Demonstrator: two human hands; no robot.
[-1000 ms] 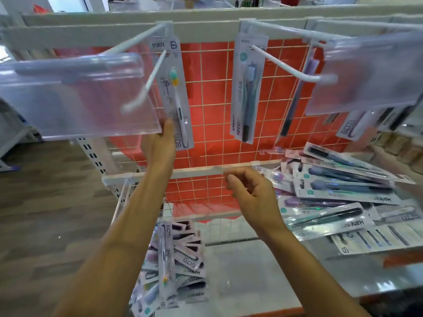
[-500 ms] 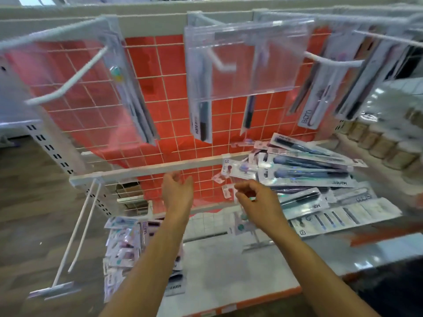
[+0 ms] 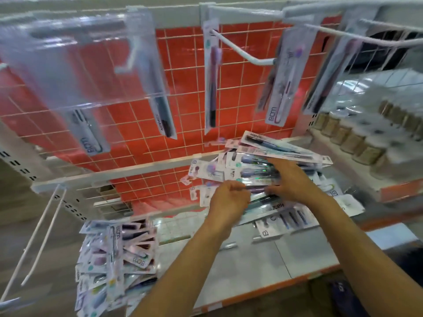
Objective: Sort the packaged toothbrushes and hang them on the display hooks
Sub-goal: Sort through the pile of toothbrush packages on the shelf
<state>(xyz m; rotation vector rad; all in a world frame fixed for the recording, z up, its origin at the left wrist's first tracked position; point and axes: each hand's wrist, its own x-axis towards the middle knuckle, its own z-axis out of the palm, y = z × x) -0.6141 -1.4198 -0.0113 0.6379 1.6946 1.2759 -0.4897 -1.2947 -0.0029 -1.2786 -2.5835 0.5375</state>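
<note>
Both hands are in the loose pile of packs (image 3: 263, 170) on the shelf (image 3: 263, 259), right of centre.

Left hand (image 3: 229, 200): fingers curled at the near edge of the pile, over one pack; motion blur, so I cannot tell whether it is actually pinched.

Right hand (image 3: 290, 179): fingers extended and fairly straight, lying flat on top of the pile, tips pointing left. Not curled round anything.

Pile: packs overlap at mixed angles; a dark-brush pack (image 3: 283, 148) lies across the top at the back; a multi-brush pack (image 3: 288, 221) sits at the near edge.

Second pile (image 3: 116, 261) on the shelf's left end, well apart from the hands, some packs overhanging the front.

Hooks: packs already hang from the upper rail against the red grid (image 3: 142, 156). One white hook (image 3: 240, 50) projects forward, with a purple-brush pack (image 3: 212, 83) at its base. Clear label holder (image 3: 75, 62) at upper left, blurred
</note>
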